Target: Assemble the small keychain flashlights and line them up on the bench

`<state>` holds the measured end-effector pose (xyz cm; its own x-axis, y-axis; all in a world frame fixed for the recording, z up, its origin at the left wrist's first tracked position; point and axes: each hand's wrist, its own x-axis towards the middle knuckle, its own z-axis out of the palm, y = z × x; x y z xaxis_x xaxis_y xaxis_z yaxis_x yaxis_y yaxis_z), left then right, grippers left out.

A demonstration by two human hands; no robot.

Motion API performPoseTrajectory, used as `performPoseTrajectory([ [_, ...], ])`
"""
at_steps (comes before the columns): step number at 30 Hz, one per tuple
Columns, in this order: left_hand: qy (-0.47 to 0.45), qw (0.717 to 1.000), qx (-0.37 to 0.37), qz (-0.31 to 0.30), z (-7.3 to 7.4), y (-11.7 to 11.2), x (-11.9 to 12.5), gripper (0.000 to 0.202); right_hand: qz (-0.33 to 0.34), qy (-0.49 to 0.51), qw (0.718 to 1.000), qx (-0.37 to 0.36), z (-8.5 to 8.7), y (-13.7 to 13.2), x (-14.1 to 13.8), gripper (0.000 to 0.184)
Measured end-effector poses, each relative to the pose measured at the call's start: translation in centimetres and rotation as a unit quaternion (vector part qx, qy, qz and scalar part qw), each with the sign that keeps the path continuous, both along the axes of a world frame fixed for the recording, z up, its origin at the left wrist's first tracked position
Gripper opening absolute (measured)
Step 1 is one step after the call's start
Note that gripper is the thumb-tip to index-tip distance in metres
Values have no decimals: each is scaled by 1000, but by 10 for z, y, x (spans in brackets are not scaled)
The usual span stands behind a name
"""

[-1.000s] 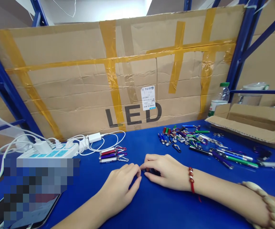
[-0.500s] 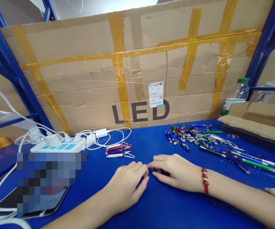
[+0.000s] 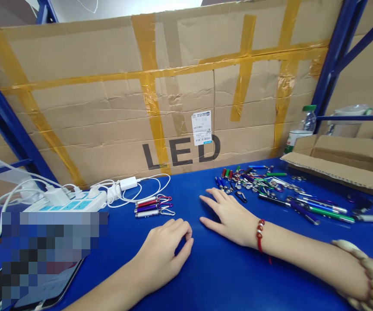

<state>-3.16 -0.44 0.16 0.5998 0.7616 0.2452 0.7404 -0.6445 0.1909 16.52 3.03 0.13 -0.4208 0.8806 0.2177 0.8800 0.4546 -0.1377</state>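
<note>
My left hand [image 3: 165, 244] rests on the blue tabletop [image 3: 202, 280] with its fingers curled under and the thumb close to the index finger. Nothing shows in it. My right hand [image 3: 230, 216], with a red beaded bracelet [image 3: 260, 234] at the wrist, reaches forward with fingers spread and holds nothing. Just beyond my left hand lies a row of small penlights with carabiner clips [image 3: 152, 205], in silver, red and purple. Ahead and to the right of my right hand is a loose pile of penlight parts [image 3: 254, 181]: coloured tubes, clips and small metal pieces.
A white power strip [image 3: 76, 202] with tangled cables stands at the left, behind a tablet [image 3: 48, 287]. Longer pens [image 3: 322, 209] lie at the right. An open cardboard box [image 3: 338, 168] and a bottle [image 3: 303, 127] stand behind them. A big taped carton [image 3: 109, 121] closes the back.
My right hand has moved away from my left, forward toward the pile, and its fingers have spread. My left hand stays curled on the table. The view has shifted to the right.
</note>
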Motion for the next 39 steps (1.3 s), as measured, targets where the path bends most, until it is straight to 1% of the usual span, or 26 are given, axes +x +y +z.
performPoseTrajectory([
  [2, 1, 1000, -6, -1, 1, 0, 1, 13, -86, -30, 996, -26, -1, 5, 3, 66],
  [4, 2, 1000, -12, 0, 2, -1, 1, 13, -144, -57, 987, -34, -2, 9, 5, 73],
  [6, 1, 1000, -14, 2, 3, -2, 2, 13, -180, -80, 980, -28, -2, 12, 6, 76],
  [8, -1, 1000, -13, 5, 4, -2, 2, 14, -199, -101, 975, -15, -3, 13, 7, 78],
  [10, -2, 1000, -14, 4, 5, -3, 3, 15, -199, -120, 973, 6, -3, 14, 8, 77],
  [13, -3, 1000, -11, 4, 6, -3, 3, 15, -176, -148, 972, 39, -2, 13, 9, 72],
  [15, -3, 1000, -11, 5, 6, -3, 3, 14, -165, -161, 972, 47, -1, 12, 9, 69],
  [21, 3, 1000, -14, 5, 5, -3, 2, 13, -163, -171, 971, 29, 4, 7, 6, 65],
  [26, -1, 1000, -15, 2, 4, -3, 2, 13, -156, -163, 974, 26, 3, 6, 6, 63],
  [29, 3, 1000, -15, 0, 4, -2, 2, 13, -168, -147, 975, 20, 0, 10, 8, 68],
  [32, 7, 1000, -14, -3, 2, 0, 1, 13, -178, -134, 975, -4, -2, 14, 11, 74],
  [35, 7, 1000, -15, -5, 1, 0, 1, 13, -179, -131, 975, -22, -4, 17, 12, 75],
  [39, 9, 1000, -15, -6, 1, 0, 1, 12, -169, -133, 976, -16, -5, 18, 12, 74],
])
